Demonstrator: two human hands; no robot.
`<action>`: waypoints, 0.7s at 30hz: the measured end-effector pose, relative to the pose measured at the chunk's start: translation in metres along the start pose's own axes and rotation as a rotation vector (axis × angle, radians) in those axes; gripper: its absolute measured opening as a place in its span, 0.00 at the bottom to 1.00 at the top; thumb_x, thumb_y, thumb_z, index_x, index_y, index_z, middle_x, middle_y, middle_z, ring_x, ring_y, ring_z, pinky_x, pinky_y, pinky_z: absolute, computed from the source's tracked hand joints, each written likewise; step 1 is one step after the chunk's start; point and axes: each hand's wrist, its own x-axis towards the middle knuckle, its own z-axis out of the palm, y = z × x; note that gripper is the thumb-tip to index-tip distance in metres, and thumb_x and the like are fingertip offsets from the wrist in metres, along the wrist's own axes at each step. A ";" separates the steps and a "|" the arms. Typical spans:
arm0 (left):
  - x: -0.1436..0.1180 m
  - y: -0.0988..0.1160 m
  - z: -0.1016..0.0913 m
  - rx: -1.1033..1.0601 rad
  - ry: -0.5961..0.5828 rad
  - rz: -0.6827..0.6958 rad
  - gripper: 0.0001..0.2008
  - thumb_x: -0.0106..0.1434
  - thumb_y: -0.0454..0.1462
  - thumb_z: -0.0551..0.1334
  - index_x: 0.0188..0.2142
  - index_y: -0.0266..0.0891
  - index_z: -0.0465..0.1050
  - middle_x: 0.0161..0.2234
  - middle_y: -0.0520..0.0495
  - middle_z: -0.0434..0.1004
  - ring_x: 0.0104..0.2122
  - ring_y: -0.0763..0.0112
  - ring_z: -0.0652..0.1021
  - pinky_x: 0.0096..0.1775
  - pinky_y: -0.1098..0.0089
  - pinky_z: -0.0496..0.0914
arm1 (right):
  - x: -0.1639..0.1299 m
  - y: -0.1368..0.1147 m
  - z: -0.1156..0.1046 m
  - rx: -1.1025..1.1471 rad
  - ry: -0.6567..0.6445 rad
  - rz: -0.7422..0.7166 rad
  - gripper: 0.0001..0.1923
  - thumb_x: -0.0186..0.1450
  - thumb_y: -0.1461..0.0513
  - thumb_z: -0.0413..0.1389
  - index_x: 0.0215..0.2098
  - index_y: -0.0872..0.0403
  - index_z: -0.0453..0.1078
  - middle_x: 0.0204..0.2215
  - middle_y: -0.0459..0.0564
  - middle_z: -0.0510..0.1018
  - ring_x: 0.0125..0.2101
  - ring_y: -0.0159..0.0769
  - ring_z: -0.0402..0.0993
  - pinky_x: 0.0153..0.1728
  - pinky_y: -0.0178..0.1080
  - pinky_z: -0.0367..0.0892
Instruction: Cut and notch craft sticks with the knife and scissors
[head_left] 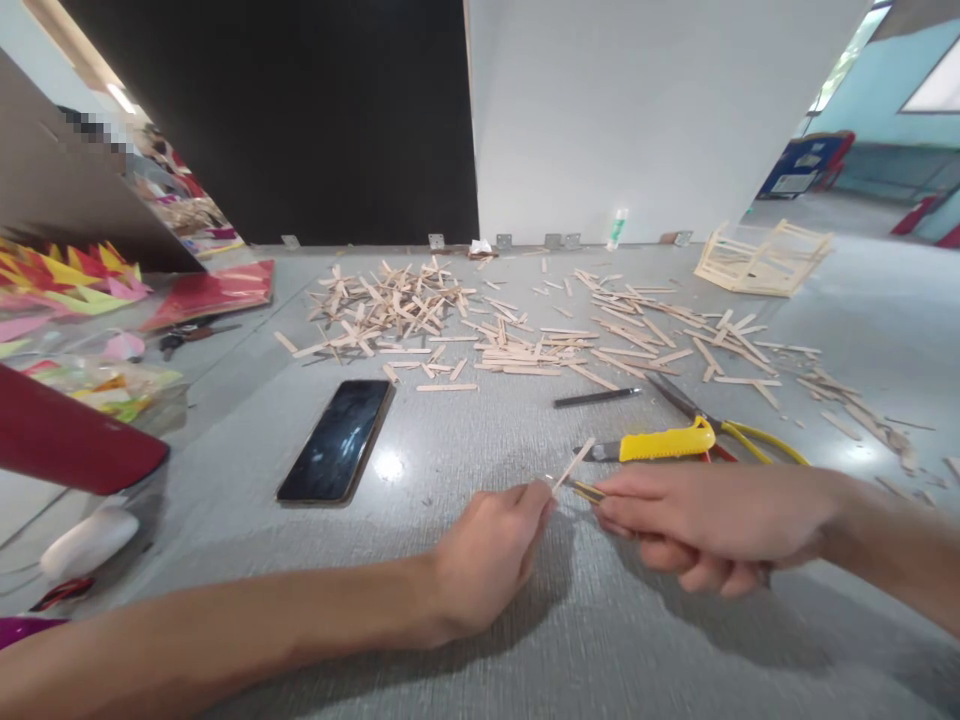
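My left hand [491, 555] pinches a thin wooden craft stick [574, 464], which points up and to the right from the fingertips. My right hand [697, 525] is closed around a small cutter knife [588, 491] with a yellow and dark body. Its tip reaches the stick, close to my left fingers; whether it touches is too blurred to tell. Most of the knife's handle is hidden in my palm. Just beyond my right hand lie a yellow-handled tool with a grey blade [666, 443], scissors with yellow handles [742, 432] and a black pen [598, 397].
Piles of loose wooden sticks [405, 300] spread across the table [247, 540]. A phone [337, 440] lies left of centre. A small stick frame [765, 262] stands back right, and a glue tube [617, 229] against the white panel. At left are a red cylinder [67, 435] and white mouse [90, 540].
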 end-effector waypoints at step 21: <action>0.001 0.001 -0.002 -0.004 -0.008 -0.022 0.13 0.76 0.34 0.46 0.35 0.42 0.63 0.25 0.52 0.72 0.22 0.69 0.70 0.28 0.69 0.62 | 0.016 0.004 0.017 0.171 -0.047 -0.050 0.15 0.82 0.55 0.37 0.35 0.47 0.49 0.20 0.34 0.55 0.16 0.24 0.40 0.14 0.23 0.43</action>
